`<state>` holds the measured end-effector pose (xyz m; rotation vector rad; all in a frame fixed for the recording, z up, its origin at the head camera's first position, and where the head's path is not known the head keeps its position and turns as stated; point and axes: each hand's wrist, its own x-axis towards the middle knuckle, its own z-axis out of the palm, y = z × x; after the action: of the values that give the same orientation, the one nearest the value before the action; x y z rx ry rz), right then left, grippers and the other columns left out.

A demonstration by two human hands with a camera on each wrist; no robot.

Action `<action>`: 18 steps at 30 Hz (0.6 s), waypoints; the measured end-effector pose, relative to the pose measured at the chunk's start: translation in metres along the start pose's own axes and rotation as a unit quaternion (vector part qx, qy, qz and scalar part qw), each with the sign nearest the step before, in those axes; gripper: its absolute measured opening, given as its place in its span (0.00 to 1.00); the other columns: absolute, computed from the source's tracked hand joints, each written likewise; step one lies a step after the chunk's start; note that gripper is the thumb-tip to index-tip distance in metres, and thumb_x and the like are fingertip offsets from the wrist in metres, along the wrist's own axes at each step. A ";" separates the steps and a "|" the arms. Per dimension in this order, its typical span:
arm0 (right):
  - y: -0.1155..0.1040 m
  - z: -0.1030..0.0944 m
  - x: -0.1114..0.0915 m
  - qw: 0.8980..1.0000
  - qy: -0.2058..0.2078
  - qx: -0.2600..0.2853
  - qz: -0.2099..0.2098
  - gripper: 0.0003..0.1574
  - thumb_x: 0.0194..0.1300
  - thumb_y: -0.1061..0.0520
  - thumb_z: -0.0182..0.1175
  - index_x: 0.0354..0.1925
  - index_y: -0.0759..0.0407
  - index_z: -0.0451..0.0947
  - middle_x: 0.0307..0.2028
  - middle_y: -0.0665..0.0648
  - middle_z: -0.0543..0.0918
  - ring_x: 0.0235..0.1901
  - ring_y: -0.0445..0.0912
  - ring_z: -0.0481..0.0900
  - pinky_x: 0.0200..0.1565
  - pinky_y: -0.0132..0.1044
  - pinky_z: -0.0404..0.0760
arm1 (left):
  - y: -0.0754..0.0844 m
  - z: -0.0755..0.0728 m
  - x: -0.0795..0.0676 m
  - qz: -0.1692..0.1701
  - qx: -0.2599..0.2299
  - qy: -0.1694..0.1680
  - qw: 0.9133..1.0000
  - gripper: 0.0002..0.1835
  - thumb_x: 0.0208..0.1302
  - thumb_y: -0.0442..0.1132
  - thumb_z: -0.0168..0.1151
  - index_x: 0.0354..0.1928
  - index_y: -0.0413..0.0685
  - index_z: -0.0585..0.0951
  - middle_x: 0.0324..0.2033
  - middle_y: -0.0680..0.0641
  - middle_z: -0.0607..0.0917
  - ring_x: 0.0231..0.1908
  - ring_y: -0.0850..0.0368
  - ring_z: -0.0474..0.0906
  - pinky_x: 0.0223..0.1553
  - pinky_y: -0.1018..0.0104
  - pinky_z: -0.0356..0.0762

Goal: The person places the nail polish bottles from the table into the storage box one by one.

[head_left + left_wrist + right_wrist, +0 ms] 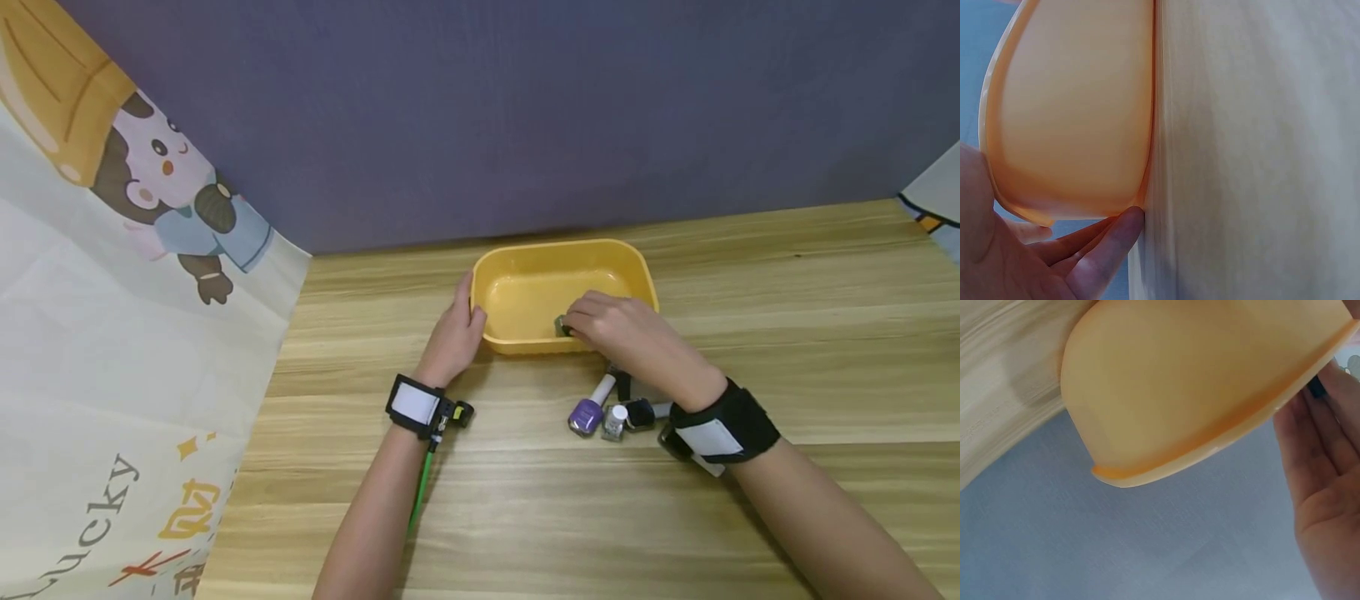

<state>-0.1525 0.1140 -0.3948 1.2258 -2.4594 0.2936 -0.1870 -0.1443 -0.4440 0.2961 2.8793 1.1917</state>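
A yellow plastic basin stands on the wooden table. My left hand holds its left end, fingers and thumb against the outer wall, as the left wrist view also shows. Over the basin's front right part, my right hand pinches a small green nail polish bottle with its fingertips, inside the rim. Only a bit of that bottle shows; in the right wrist view its dark cap peeks out between the fingers. Below the basin lie a purple nail polish bottle and a clear glittery one.
A dark nail polish bottle lies beside the clear one, and further bottles are partly covered by the right wrist and its strap. A dark blue-grey panel rises behind the basin. A printed white sheet borders the table's left side.
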 end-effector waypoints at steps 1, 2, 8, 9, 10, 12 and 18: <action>0.000 0.000 0.000 1.000 -0.001 -0.002 -0.001 0.09 0.58 0.60 0.58 0.38 0.61 0.79 0.36 0.53 0.80 0.38 0.45 0.76 0.39 0.36 0.76 | 0.000 0.000 0.000 0.001 0.001 -0.001 1.000 0.33 0.69 0.49 0.36 0.72 0.60 0.39 0.66 0.46 0.62 0.50 0.57 0.71 0.51 0.62 0.69; 0.001 0.001 0.000 1.000 -0.002 -0.004 -0.002 0.09 0.58 0.60 0.58 0.38 0.61 0.79 0.36 0.53 0.80 0.38 0.45 0.76 0.40 0.36 0.76 | 0.001 0.000 0.000 0.002 0.001 -0.001 1.000 0.33 0.69 0.49 0.36 0.72 0.60 0.39 0.66 0.46 0.63 0.50 0.57 0.72 0.51 0.62 0.69; 0.003 0.004 0.000 1.000 -0.013 -0.019 -0.009 0.10 0.59 0.61 0.57 0.41 0.60 0.79 0.37 0.53 0.79 0.41 0.47 0.74 0.44 0.37 0.75 | 0.000 -0.001 0.000 0.005 -0.004 -0.003 1.000 0.33 0.69 0.48 0.35 0.72 0.65 0.37 0.64 0.44 0.67 0.32 0.55 0.74 0.33 0.62 0.73; 0.004 0.005 0.000 1.000 -0.015 -0.020 -0.009 0.11 0.59 0.61 0.56 0.41 0.60 0.79 0.38 0.53 0.79 0.41 0.47 0.74 0.44 0.38 0.74 | 0.000 -0.001 0.000 0.004 -0.006 -0.004 1.000 0.32 0.69 0.48 0.35 0.71 0.66 0.37 0.63 0.44 0.68 0.29 0.54 0.73 0.30 0.62 0.72; 0.004 0.006 0.001 1.000 -0.017 -0.021 -0.009 0.11 0.59 0.61 0.56 0.41 0.60 0.79 0.38 0.53 0.79 0.41 0.47 0.74 0.44 0.38 0.74 | 0.000 -0.001 0.000 0.003 -0.008 -0.004 1.000 0.32 0.69 0.48 0.35 0.71 0.67 0.37 0.63 0.44 0.68 0.26 0.54 0.72 0.27 0.61 0.71; 0.004 0.008 0.001 1.000 -0.019 -0.023 -0.008 0.10 0.59 0.62 0.56 0.41 0.60 0.79 0.38 0.53 0.79 0.41 0.47 0.73 0.44 0.37 0.74 | 0.000 -0.001 0.000 -0.001 -0.012 -0.006 1.000 0.32 0.69 0.49 0.35 0.71 0.68 0.36 0.62 0.44 0.69 0.24 0.53 0.71 0.25 0.61 0.71; 0.004 0.009 0.001 0.999 -0.020 -0.024 -0.007 0.09 0.60 0.61 0.55 0.39 0.60 0.78 0.37 0.53 0.79 0.40 0.47 0.73 0.43 0.37 0.75 | 0.000 -0.001 0.000 -0.006 -0.015 -0.010 1.000 0.33 0.69 0.48 0.35 0.71 0.70 0.35 0.62 0.44 0.69 0.21 0.52 0.70 0.24 0.61 0.71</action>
<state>-0.1584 0.1122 -0.4030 1.2392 -2.4751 0.2072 -0.1867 -0.1453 -0.4434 0.2894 2.8384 1.2223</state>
